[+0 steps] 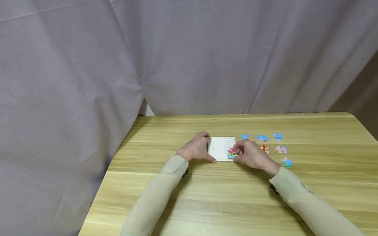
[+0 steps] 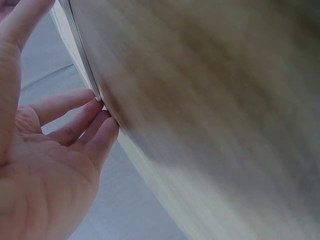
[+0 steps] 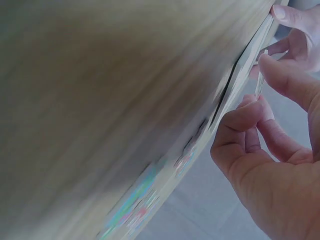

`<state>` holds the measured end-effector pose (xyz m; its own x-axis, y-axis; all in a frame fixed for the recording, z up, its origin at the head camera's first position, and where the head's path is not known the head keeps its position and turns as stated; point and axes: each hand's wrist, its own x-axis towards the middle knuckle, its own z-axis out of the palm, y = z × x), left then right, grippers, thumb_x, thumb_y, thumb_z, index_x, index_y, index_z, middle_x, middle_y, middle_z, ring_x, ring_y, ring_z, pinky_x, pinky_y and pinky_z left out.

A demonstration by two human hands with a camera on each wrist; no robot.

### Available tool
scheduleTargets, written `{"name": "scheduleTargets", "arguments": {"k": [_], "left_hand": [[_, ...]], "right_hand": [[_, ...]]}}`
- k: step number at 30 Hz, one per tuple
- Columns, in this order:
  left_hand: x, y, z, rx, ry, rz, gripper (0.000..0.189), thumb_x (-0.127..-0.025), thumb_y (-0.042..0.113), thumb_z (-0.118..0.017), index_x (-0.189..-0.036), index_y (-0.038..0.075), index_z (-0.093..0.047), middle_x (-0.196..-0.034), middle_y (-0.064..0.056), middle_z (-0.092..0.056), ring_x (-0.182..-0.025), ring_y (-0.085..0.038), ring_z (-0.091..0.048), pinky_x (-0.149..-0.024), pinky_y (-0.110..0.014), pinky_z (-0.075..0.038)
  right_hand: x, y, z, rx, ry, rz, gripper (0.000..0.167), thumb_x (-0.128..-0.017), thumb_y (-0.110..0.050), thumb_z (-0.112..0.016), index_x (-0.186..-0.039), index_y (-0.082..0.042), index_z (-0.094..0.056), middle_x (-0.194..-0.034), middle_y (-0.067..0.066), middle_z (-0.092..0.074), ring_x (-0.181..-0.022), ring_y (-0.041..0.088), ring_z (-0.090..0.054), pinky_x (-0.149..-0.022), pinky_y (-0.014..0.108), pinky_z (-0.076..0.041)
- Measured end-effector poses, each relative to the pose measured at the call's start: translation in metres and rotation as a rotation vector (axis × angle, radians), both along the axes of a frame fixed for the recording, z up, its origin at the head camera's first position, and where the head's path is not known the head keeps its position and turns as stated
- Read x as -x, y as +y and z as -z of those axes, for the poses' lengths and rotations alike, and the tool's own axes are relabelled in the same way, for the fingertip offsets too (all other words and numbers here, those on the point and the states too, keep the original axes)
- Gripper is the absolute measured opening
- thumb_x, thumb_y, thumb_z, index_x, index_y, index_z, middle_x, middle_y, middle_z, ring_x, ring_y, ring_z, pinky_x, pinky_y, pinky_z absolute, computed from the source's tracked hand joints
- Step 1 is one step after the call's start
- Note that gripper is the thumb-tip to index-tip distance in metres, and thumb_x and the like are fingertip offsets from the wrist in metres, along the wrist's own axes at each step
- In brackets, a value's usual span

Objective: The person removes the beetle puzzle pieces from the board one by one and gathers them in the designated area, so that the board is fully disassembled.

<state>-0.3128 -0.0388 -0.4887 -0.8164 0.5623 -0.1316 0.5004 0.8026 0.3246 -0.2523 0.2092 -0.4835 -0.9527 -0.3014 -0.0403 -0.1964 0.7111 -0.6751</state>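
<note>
A shallow white puzzle tray (image 1: 218,149) lies flat on the wooden table. My left hand (image 1: 197,148) holds it by its left side, thumb at the near corner and fingers at the far one. In the left wrist view the fingertips (image 2: 111,128) of that hand touch the tray's edge (image 2: 82,47). Over the tray's near right corner, my right hand (image 1: 249,154) pinches a colourful jigsaw piece (image 1: 232,153). Seen edge-on in the right wrist view, the piece (image 3: 259,84) is between thumb and fingers, tilted and raised above the tray.
Right of the tray, several loose jigsaw pieces lie spread in rows, among them a blue piece (image 1: 262,138), a pink piece (image 1: 281,149) and a blue-green piece (image 1: 287,162). My right hand partly covers this group. A grey curtain (image 1: 205,60) hangs behind the table (image 1: 226,208).
</note>
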Motion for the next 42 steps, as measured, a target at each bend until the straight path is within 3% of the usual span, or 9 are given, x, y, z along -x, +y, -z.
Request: {"name": "scheduleTargets", "arguments": {"k": [21,29,42], "left_hand": [[-0.002,-0.001,-0.003,-0.011,-0.019,0.0,0.087,-0.082,0.05,-0.096,-0.148,0.005,-0.064,-0.166,-0.007,-0.048,-0.152,-0.024,-0.048,-0.123,-0.035,-0.051],[-0.001,-0.001,-0.001,-0.011,-0.013,0.0,0.087,-0.081,0.051,-0.096,-0.147,0.004,-0.065,-0.165,-0.008,-0.049,-0.153,-0.025,-0.047,-0.125,-0.035,-0.05],[-0.001,-0.001,-0.002,-0.027,-0.022,0.005,0.085,-0.082,0.049,-0.096,-0.146,0.004,-0.066,-0.164,-0.008,-0.05,-0.152,-0.026,-0.048,-0.123,-0.036,-0.051]], "right_hand": [[-0.02,0.045,0.006,0.005,0.008,0.029,0.025,-0.091,-0.005,-0.085,-0.112,0.003,-0.074,-0.097,0.008,-0.067,-0.087,0.016,-0.056,-0.071,0.019,-0.047],[-0.024,0.052,0.005,-0.018,0.026,0.029,0.022,-0.088,-0.005,-0.087,-0.105,0.0,-0.073,-0.092,0.006,-0.066,-0.085,0.016,-0.056,-0.069,0.021,-0.045],[-0.023,0.054,0.006,-0.079,0.042,0.023,0.026,-0.084,-0.009,-0.089,-0.105,-0.002,-0.077,-0.092,0.004,-0.068,-0.084,0.014,-0.056,-0.073,0.023,-0.045]]}}
